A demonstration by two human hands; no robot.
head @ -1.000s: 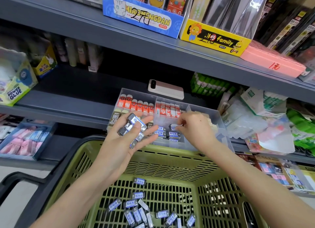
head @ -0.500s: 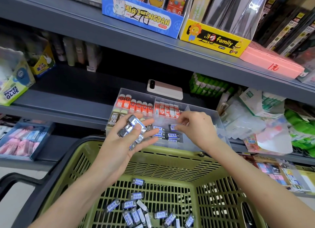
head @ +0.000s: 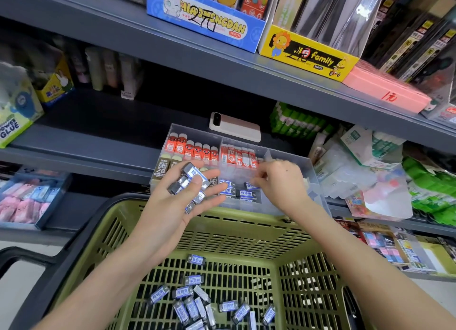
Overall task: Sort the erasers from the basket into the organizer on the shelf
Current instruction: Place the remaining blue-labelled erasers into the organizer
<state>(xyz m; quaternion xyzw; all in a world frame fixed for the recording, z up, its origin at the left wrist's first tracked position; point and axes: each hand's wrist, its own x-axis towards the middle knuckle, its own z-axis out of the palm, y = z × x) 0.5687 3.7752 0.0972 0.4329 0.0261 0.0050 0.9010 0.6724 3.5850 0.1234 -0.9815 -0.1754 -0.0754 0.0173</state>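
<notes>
A clear plastic organizer stands on the shelf. It has red-sleeved erasers in its back compartments and black-and-blue erasers in its front middle one. My left hand hovers palm up at the organizer's front edge, holding a small pile of black-and-blue erasers with the thumb over them. My right hand reaches into the front middle compartment and pinches one eraser at its fingertips. Below, the green basket holds several more loose erasers on its bottom.
A pink phone lies on the shelf just behind the organizer. The upper shelf overhangs it. Green glue sticks and bagged goods crowd the right. A blue tray of pink erasers sits lower left. The basket's black handle juts left.
My right hand has shifted slightly left and back inside the organizer with the eraser still pinched. My left hand has held its place with its pile.
</notes>
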